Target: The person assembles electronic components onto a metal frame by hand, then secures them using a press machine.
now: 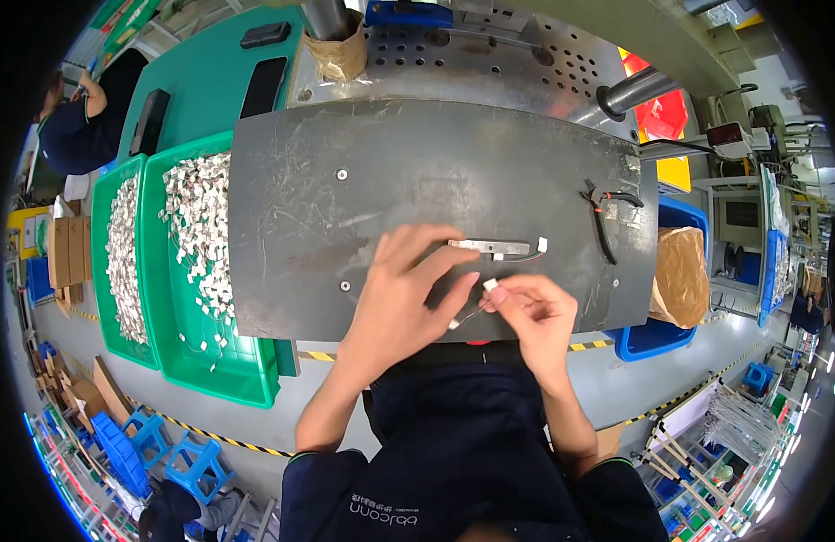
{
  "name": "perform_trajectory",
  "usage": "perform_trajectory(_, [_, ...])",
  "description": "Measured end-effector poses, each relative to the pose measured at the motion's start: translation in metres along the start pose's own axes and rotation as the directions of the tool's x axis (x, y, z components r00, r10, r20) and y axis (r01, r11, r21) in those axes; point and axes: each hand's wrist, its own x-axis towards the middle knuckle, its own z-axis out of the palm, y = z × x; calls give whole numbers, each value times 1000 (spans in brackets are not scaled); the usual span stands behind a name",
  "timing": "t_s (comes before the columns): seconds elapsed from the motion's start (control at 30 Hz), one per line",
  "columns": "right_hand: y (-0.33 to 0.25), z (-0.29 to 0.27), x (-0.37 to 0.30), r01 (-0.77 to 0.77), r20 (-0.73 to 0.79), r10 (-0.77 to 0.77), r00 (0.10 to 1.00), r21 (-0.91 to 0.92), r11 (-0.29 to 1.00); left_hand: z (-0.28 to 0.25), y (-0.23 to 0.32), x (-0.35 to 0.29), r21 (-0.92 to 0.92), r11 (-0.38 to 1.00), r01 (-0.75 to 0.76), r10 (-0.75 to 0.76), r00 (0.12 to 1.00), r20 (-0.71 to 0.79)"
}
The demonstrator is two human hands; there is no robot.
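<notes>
White connector (490, 285) sits pinched at the tip of right grip (540, 318) (left grip (401, 294) parted, nearby).

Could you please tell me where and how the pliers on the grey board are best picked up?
The pliers are probably best gripped by both handles, the right hand coming from the near right, once free of the white connector. They lie open: one handle points to the near side, the other splays rightward, and the head faces away.
</notes>
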Motion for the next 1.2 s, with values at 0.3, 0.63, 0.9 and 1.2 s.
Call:
perform_trajectory(0.3, [-1, 5, 25, -97, -104, 99, 990, 20, 995, 39, -33, -5, 79, 996, -49, 66, 970, -234])
perform_trajectory(0.63, [-8, -6, 45, -159, 28, 161, 987, -61, 985, 38, -36, -3, 28, 999, -46, 51, 970, -236])
perform_trajectory(0.9, [-14, 2, 49, -159, 27, 161, 987, -51, 986, 37, -38, -3, 4, 996, -86, 85, 966, -243])
perform_trajectory(1.2, [-10, -7, 46, -190, -16, 190, 982, -90, 978, 40, -31, -4, -19, 999, 41, -44, 965, -259])
